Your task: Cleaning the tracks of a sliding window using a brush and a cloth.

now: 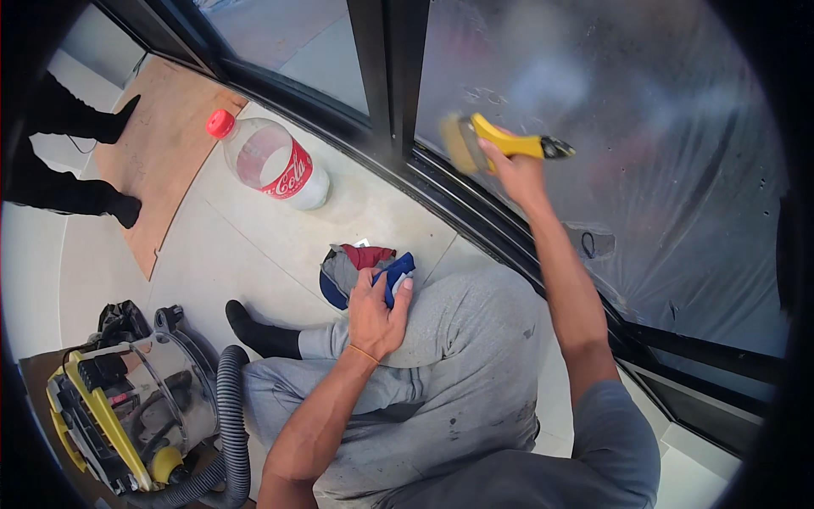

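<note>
My right hand point(515, 172) is closed round a wide brush point(509, 140) with a yellow and black handle. Its pale bristles are blurred and point left, close to the black frame of the glass door point(398, 93). My left hand point(375, 316) rests by my bent knee, its fingers closed on a bunched cloth point(346, 270) in grey, blue and dark red. Beyond the cloth, a large clear plastic bottle point(254, 148) with a red cap and red label stands on the floor; something whitish shows in its lower part.
A yellow and black vacuum cleaner point(127, 407) with a clear drum and ribbed grey hose point(231, 407) is at lower left. Another person's legs point(72, 191) stand on a brown board point(161, 127) at far left. Wrinkled clear plastic sheeting point(661, 187) hangs beyond the door frame.
</note>
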A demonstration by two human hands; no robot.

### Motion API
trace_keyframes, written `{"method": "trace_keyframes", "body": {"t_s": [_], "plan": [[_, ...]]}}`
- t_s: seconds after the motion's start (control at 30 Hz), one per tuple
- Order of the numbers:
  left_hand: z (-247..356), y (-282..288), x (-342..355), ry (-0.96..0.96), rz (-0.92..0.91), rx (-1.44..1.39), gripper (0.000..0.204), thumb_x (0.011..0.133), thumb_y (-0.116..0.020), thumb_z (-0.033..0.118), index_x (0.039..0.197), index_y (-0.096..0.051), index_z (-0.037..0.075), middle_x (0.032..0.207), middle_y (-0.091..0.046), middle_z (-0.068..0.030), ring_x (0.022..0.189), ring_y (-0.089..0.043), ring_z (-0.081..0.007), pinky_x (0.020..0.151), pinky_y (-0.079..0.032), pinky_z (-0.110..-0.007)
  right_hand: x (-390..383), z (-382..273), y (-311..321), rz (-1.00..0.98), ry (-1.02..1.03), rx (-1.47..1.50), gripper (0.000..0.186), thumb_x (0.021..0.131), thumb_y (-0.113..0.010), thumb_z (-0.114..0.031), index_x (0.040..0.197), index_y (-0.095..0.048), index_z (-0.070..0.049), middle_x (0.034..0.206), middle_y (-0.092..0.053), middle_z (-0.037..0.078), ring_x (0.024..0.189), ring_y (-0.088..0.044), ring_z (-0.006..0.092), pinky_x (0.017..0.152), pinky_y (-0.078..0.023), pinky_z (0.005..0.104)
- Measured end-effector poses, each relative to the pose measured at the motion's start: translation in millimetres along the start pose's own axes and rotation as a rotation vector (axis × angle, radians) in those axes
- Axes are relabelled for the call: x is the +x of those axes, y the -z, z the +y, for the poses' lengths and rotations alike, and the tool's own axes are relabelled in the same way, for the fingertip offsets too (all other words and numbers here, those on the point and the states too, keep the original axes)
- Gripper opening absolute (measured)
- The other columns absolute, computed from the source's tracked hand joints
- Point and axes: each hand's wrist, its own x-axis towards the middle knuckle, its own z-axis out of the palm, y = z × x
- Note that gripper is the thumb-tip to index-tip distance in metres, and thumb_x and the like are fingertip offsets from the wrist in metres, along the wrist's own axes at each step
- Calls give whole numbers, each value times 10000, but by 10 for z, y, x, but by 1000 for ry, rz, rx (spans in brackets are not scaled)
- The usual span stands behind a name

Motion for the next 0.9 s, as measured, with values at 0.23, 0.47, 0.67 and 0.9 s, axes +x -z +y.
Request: {"method": "trace_keyframes", "body": {"t_s": [0.23,0.47,0.67,0.9], "plan": [[10,-21,24,-12,-10,-1,439,976,-619,375,1078,-697,-45,1073,-598,-227,949,-595,-419,845,-470,-480,-848,488,640,-11,248,-599,370,912,-749,-264,1195,-720,-26,959,-736,243,899,-708,453,784,-567,492],[46,-10,28,10,-40,7,411,1001,-600,339,1129,-694,-41,1073,-605,-220,1000,-618,-385,893,-484,-425,-415,126,358,-143,52,-827,296,903,-742,-238,969,-720,50,836,-690,301,840,-673,500,765,-540,553],[4,-29,34,14,-32,10,444,982,-613,366,1070,-687,-63,1102,-595,-223,971,-597,-419,864,-472,-474,-413,249,191,-198,258,-713,383,932,-725,-302,942,-723,82,852,-692,312,832,-677,496,770,-541,537],[-3,-28,13,10,-38,20,449,991,-604,368,1089,-680,-64,1114,-592,-223,979,-597,-422,871,-472,-470,156,33,-434,-231,227,-661,321,932,-707,-257,1149,-715,-21,887,-712,276,865,-687,476,788,-551,525]]}}
